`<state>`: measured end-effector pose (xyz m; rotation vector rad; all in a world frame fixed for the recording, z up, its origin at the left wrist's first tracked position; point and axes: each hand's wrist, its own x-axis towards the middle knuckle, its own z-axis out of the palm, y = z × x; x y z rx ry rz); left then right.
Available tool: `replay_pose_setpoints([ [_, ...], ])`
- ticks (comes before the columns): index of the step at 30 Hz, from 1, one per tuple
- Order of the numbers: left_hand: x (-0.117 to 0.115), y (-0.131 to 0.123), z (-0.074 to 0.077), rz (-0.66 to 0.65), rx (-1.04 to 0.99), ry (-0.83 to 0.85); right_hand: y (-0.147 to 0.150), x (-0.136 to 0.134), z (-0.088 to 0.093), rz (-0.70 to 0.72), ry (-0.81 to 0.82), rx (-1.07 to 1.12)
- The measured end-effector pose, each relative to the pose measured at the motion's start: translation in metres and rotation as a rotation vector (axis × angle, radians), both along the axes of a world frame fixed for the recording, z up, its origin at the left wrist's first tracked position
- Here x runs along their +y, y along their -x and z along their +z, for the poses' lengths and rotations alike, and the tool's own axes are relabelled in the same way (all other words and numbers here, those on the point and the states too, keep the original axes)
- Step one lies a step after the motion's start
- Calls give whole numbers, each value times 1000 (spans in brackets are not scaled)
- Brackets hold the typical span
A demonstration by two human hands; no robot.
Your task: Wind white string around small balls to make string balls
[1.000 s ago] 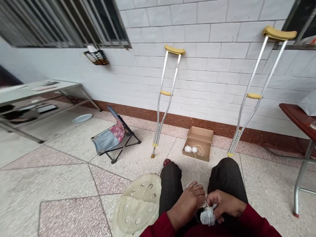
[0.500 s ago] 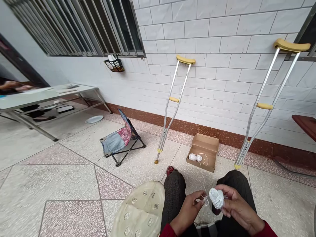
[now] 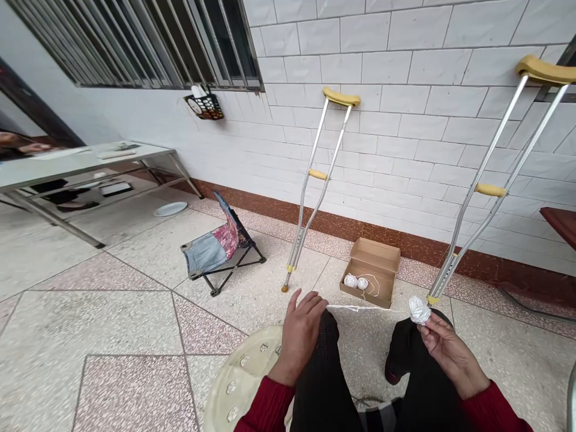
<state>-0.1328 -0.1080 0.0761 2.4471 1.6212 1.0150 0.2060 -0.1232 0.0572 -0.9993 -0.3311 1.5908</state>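
Note:
My right hand (image 3: 452, 351) pinches a small ball of white yarn (image 3: 419, 310) in its fingertips, held above my right knee. A strand of white yarn (image 3: 360, 308) runs nearly level from that ball to my left hand (image 3: 302, 333). The left hand is raised over my left knee with its back to me and closed on the strand; the thumb side is partly hidden. Beyond my knees, an open cardboard box (image 3: 377, 267) holds two more balls of white yarn (image 3: 351, 281) and a loose loop of yarn.
Two crutches lean on the tiled wall, a nearer-middle crutch (image 3: 317, 174) and a right crutch (image 3: 490, 190). A folding chair (image 3: 204, 253) stands left, a pale round stool (image 3: 245, 378) beside my left leg. Someone's hand (image 3: 33, 147) shows by the far table (image 3: 85, 157).
My hands have moved apart: the left went left and up, the right went right and up with the yarn ball. The slack strand between them is now drawn out straight.

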Motion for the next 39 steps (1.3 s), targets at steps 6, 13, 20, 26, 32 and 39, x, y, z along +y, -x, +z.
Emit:
replay_pose_setpoints([
  [6,-14,-38,-25,-117,-194,252,22,-4,24,280,-128,-162],
  [13,-41,-118,-12,-547,-662,689,54,-25,32,628,-233,-306],
  [20,-61,-114,-42,-436,-555,820,13,-20,33,273,-244,-344],
  [26,-69,-96,-55,-300,-367,648,6,-18,29,150,-307,-467],
  [32,-56,-87,-34,-303,-431,614,6,-25,47,124,-311,-335],
  [39,-41,-82,-28,-199,-227,445,-1,-25,38,80,-255,-254],
])
